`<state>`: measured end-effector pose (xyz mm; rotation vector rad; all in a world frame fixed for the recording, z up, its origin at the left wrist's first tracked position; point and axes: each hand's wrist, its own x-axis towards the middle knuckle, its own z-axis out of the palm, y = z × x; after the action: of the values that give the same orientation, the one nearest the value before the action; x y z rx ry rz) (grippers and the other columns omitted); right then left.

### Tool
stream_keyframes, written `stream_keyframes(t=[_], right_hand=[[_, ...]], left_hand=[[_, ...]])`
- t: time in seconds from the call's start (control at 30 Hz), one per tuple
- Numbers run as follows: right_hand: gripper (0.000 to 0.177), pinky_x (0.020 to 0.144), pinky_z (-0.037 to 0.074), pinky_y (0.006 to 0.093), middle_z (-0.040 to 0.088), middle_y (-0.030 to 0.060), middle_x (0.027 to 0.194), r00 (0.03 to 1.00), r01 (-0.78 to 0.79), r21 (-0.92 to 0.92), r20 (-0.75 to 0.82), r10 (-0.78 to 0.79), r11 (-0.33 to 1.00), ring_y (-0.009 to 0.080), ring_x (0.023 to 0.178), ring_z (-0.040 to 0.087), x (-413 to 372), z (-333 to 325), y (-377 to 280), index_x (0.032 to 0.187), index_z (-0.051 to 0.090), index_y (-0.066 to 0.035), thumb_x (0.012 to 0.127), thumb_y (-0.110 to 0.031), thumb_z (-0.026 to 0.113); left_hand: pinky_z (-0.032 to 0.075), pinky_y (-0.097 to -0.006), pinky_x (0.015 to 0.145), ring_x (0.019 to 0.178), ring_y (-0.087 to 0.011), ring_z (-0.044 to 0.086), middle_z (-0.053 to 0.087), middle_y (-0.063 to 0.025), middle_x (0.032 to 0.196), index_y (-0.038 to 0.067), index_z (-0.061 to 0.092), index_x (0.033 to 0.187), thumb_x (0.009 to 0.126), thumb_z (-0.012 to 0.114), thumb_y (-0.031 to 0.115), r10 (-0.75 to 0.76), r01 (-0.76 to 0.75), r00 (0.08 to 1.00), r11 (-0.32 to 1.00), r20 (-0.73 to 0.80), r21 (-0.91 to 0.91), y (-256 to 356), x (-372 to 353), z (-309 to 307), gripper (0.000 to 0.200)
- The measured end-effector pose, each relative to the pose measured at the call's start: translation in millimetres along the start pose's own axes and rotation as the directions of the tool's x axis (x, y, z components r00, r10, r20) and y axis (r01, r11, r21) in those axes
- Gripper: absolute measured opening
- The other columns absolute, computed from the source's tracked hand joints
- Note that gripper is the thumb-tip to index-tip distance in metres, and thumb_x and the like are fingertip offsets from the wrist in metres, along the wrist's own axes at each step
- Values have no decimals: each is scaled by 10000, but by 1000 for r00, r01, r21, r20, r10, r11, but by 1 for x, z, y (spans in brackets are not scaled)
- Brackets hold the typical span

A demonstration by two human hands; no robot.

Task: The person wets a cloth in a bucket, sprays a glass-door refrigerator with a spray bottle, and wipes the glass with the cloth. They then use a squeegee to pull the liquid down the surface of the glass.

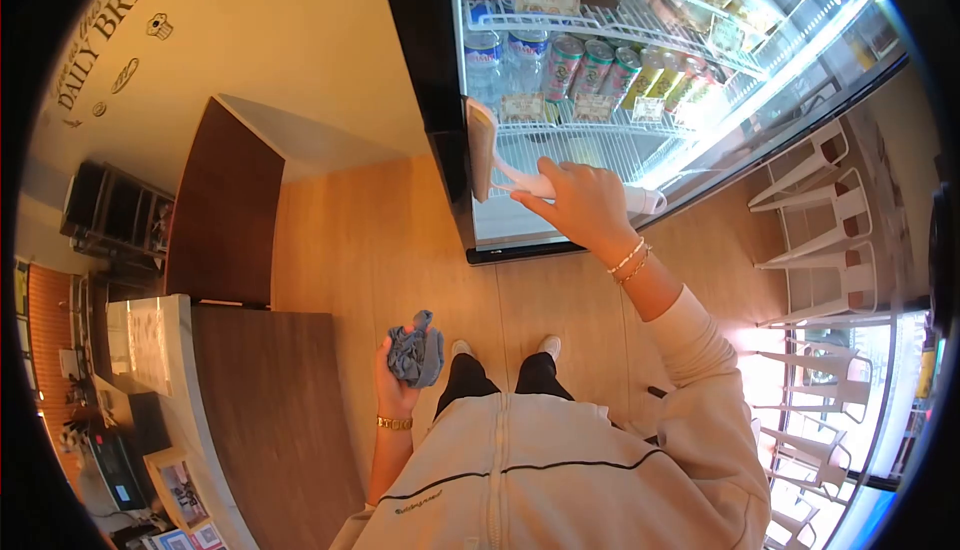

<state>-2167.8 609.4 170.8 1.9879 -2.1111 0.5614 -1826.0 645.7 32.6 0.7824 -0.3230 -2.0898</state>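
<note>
My right hand is wrapped round the white handle of a squeegee. Its long, narrow head is up against the left side of the fridge's glass door; the exact contact cannot be made out. Down at the left, a crumpled grey-blue cloth is gripped in my left hand, apart from the fridge. Behind the glass are wire shelves with water bottles, pink-green cans and yellow cans.
A counter with a pale top runs along the left, with a brown panel beyond it. White metal stools line the right side. My shoes stand on the wooden floor in front of the fridge.
</note>
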Motion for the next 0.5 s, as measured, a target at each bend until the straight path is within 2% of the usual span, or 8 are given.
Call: stream_keyframes(t=[0.17,0.27,0.5], right_hand=[[491,413,403,368,548,71,517,1000,17,-67,-22,-19,998,253,455,551,1,5,15,739,581,-105,752,-596,595],[507,410,406,359,550,65,514,999,-16,-16,-34,16,1000,250,457,557,2,-6,31,712,580,-107,741,-613,594],[540,416,420,351,548,56,508,997,-83,-37,-6,83,996,244,458,571,-15,-12,88,711,586,-97,723,-636,597]], left_hand=[[423,-388,968,1136,-267,517,558,-115,1181,10,579,1038,922,457,329,-69,64,997,993,41,95,-1,21,14,361],[413,-396,978,1144,-267,514,563,-118,1175,7,578,1047,917,461,332,-104,95,992,987,64,129,-1,36,32,369],[395,-408,995,1148,-282,509,566,-124,1182,1,575,1055,917,457,324,-149,139,986,983,71,121,-16,58,62,371]])
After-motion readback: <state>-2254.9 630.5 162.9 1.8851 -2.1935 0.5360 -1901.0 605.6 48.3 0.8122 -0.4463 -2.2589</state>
